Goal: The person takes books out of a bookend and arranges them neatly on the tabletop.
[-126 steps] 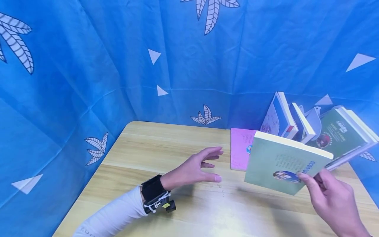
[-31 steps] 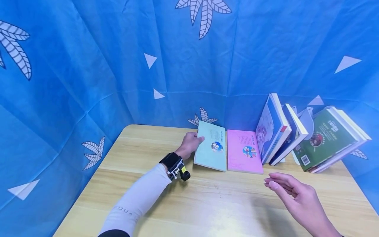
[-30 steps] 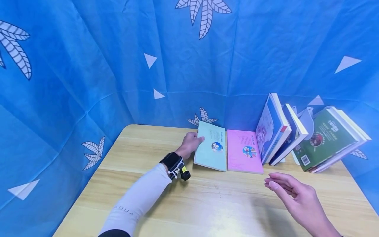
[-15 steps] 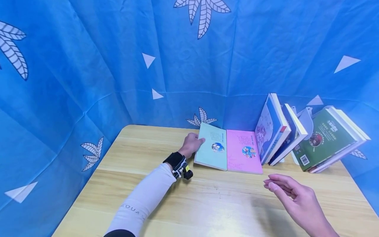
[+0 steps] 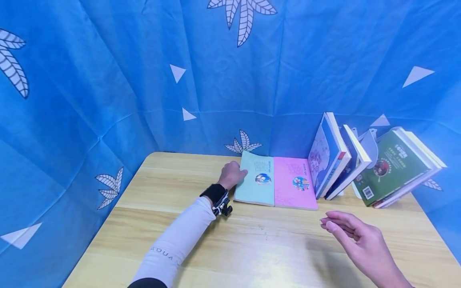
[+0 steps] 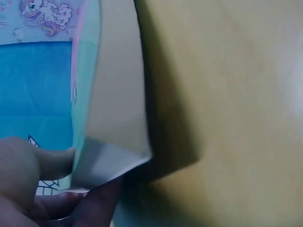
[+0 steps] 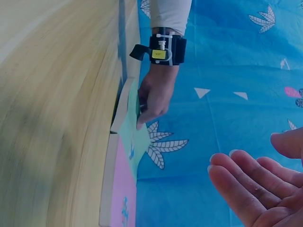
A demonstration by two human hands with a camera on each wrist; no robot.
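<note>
My left hand pinches the left edge of a mint-green book, thumb on the cover and fingers underneath. In the left wrist view the book's held edge is lifted, casting a shadow on the wood. Its right side meets a pink book that lies flat on the table. Both covers carry small print and a round picture. My right hand hovers over the front right of the table, fingers loosely bent and holding nothing; its palm shows bare in the right wrist view.
Several upright books lean at the back right: one with a pale illustrated cover, a dark blue one and a green one, with a grey bookend among them. A blue patterned curtain hangs behind the wooden table.
The mint-green book passed from my right hand to my left and came down beside the pink book. Lately its left edge has sunk and its right edge has closed against the pink one.
</note>
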